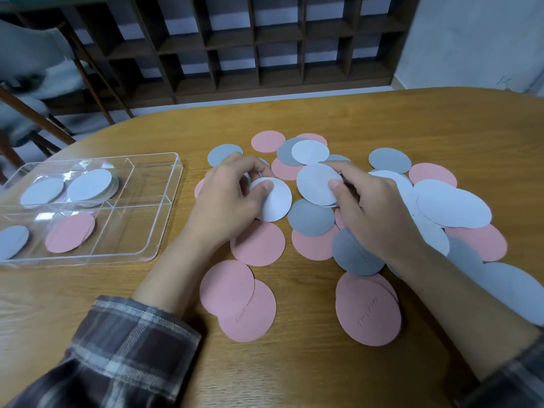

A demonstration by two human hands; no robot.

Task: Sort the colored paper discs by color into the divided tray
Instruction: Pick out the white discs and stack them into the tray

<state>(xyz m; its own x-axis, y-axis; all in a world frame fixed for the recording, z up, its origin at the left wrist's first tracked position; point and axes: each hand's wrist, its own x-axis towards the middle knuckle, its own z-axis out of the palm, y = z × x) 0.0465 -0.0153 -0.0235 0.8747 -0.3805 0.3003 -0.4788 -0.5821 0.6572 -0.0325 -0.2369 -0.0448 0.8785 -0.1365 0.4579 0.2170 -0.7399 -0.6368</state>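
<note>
Where I see the left hand [232, 198]: left edge of the pile [312, 219], fingers curled, pinching a white disc [275, 201].
Right hand [374, 207]: just beside it, thumb and fingers gripping a second white disc [316, 184].
Pile: pink, grey and white discs overlapping on the worktop [323, 119].
Tray [141, 184]: clear, left of the pile, white discs [89, 185] in its far section, pink discs [69, 232] in its near one.

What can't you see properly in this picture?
All in the head view:
The left hand hides what lies under its fingers, behind the white disc it holds.
The right hand, pinching a second white disc, partly covers a dark grey disc.
The tray runs off the left edge.
Pressed lettering on the near pink disc is too small to read.
The grey shape top left is blurred.
</note>
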